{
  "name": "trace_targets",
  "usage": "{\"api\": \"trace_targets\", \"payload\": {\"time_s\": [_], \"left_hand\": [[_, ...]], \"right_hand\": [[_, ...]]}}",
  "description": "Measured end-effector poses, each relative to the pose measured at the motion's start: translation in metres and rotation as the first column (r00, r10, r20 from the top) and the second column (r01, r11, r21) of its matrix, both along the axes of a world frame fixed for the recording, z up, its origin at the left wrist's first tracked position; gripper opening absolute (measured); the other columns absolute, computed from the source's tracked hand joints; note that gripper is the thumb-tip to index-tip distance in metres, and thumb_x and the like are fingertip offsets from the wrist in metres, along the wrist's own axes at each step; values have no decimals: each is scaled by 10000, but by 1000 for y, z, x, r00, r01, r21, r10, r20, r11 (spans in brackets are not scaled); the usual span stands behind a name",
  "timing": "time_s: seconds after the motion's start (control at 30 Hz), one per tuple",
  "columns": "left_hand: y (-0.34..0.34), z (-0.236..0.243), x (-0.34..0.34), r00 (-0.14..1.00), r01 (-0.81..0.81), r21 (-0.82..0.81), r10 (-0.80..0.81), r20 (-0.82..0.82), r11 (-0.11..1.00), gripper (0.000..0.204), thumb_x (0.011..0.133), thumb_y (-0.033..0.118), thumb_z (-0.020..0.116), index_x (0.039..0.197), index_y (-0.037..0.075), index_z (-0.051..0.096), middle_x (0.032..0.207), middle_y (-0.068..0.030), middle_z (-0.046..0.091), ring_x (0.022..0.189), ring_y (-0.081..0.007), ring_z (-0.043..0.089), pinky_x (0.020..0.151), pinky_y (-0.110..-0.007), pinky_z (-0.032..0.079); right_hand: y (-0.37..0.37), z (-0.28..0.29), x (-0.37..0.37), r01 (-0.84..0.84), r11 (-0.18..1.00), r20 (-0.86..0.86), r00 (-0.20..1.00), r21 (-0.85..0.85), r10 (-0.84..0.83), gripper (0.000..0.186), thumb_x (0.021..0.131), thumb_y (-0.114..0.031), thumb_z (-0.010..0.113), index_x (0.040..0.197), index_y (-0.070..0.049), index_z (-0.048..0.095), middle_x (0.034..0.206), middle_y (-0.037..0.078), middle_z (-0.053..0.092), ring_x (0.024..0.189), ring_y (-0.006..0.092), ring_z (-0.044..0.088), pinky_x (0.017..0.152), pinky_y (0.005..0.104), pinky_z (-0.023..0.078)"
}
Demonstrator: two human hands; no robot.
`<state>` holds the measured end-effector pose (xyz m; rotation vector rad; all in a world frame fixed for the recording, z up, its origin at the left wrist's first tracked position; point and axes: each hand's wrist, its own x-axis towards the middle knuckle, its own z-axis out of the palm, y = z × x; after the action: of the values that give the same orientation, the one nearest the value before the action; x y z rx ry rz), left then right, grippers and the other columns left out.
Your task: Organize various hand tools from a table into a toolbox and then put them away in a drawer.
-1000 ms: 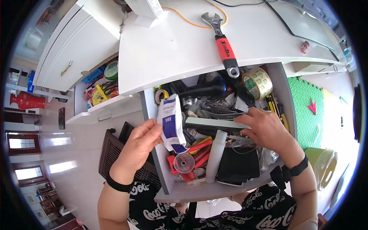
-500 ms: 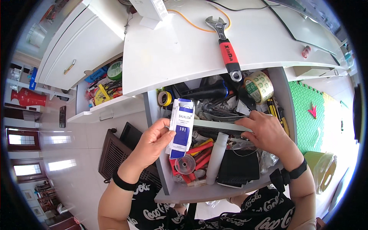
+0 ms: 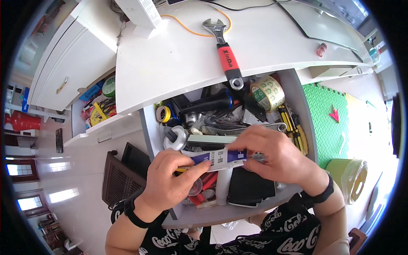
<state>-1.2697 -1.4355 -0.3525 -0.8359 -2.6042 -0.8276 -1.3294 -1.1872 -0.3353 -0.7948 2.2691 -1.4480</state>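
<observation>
Over the open drawer [image 3: 187, 219] a small white and blue cardboard box [image 3: 220, 159] lies level between both of my hands. My left hand [image 3: 168, 182] pinches its left end between thumb and fingers. At the other end, my right hand [image 3: 274, 155] has its fingers closed on the box; part of that end is hidden by them. Just beyond the box sit a pale flat bar [image 3: 208, 140] and a white round spool [image 3: 175, 138]. Nearer me are a whitish bottle [image 3: 224, 187], a black pouch [image 3: 251, 187] and red-handled tools [image 3: 208, 182].
On the white desk [image 3: 178, 68] lies an adjustable wrench [image 3: 228, 57], its handle end jutting over the drawer. Packing tape [image 3: 267, 93] and yellow-handled screwdrivers [image 3: 292, 127] fill the drawer's right side. A second cluttered drawer [image 3: 97, 106] stands open at left. A lined bin [image 3: 348, 178] is at right.
The box has turned from upright in my left hand to lying sideways. My right hand has left the pale bar and taken the box's right end. The view has shifted slightly.
</observation>
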Motion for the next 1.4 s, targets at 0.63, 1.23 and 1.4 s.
{"api": "trace_targets", "payload": {"time_s": [0.63,1.23,1.4], "left_hand": [[2,-3,0,994,-81,82,74,75,993,389,763,108,711,1138,90,610,1029,-60,570,897,-232,549,814,-378,418],[8,1,1,978,-29,27,23,207,999,520,683,224,772,1135,60,573,1098,-85,604,943,-266,598,805,-379,472],[9,-1,0,991,-27,-44,32,131,999,504,665,186,767,1111,47,578,1046,-71,619,901,-251,605,777,-361,483]], "right_hand": [[-3,-6,12,143,976,529,848,-161,-37,137,873,-116,652,880,20,641,735,68,653,629,96,613,563,238,499],[-21,-11,20,206,943,672,740,-262,25,74,933,-56,540,966,-5,498,767,69,647,673,94,627,594,226,525],[-21,-22,23,96,985,406,913,-145,-29,105,888,-21,567,988,12,571,760,44,636,649,73,592,579,230,497]]}}
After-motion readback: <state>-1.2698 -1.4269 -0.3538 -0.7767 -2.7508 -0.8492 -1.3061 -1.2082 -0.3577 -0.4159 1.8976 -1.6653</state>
